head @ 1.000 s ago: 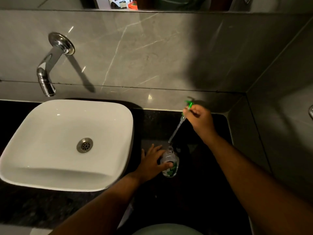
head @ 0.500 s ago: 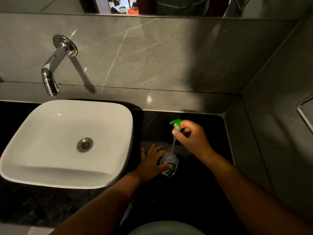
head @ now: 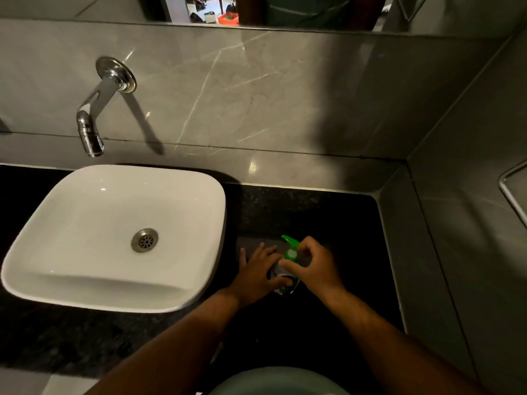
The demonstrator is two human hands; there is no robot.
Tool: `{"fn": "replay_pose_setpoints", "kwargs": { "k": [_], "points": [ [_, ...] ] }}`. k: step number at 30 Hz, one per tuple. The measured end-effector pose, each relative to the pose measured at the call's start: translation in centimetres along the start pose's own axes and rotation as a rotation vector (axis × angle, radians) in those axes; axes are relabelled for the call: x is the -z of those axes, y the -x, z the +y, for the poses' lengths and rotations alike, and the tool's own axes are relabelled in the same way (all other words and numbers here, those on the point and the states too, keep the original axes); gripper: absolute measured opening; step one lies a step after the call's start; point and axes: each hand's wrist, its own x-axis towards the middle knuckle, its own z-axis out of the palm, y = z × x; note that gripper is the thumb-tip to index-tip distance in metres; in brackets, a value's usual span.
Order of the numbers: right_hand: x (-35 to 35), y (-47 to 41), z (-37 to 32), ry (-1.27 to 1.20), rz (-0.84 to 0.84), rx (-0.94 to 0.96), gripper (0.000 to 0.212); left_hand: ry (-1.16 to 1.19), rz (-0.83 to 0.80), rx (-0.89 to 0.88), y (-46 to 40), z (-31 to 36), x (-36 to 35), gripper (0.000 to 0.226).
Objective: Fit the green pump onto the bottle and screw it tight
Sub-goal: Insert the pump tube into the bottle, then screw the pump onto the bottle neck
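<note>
A small clear bottle (head: 283,286) with a green and white label stands on the dark counter (head: 328,223) right of the sink. The green pump (head: 291,248) sits on the bottle's neck, its spout pointing up and left. My left hand (head: 258,273) wraps the bottle's left side and holds it upright. From the right, my right hand (head: 313,266) pinches the pump's collar with its fingertips. The dip tube is down inside the bottle, hidden by my hands.
A white basin (head: 114,235) fills the left of the counter, with a chrome wall tap (head: 94,115) above it. Grey stone walls close the back and right sides. A metal rail (head: 510,189) sticks out of the right wall.
My right hand has come down and toward me with the pump. The tube has slid into the bottle and the pump head now rests on the neck. The left hand has stayed on the bottle.
</note>
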Motion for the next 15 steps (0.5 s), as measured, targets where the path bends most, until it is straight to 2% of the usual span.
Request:
{"fn": "replay_pose_setpoints", "kwargs": {
  "k": [2, 5, 7, 10, 12, 15],
  "points": [
    [0.1, 0.3, -0.2, -0.028, -0.057, -0.052, 0.049, 0.004, -0.001, 0.006, 0.1, -0.1, -0.1, 0.081],
    [0.1, 1.0, 0.2, -0.325, -0.151, -0.052, 0.072, -0.003, 0.010, 0.023, 0.3, -0.1, -0.1, 0.086],
    [0.2, 1.2, 0.4, -0.431, -0.157, -0.070, 0.073, -0.008, -0.003, 0.020, 0.4, 0.1, 0.0, 0.084],
    [0.0, 1.1, -0.1, -0.392, -0.026, -0.088, 0.071, -0.007, 0.010, 0.021, 0.7, 0.5, 0.0, 0.078],
    [-0.2, 1.0, -0.4, -0.294, 0.036, -0.071, 0.078, 0.001, 0.023, 0.031, 0.9, 0.7, 0.0, 0.074],
    [-0.3, 1.0, -0.4, -0.351, -0.053, -0.043, 0.092, 0.003, 0.025, 0.056, 1.1, 0.6, 0.2, 0.076]
  ]
}}
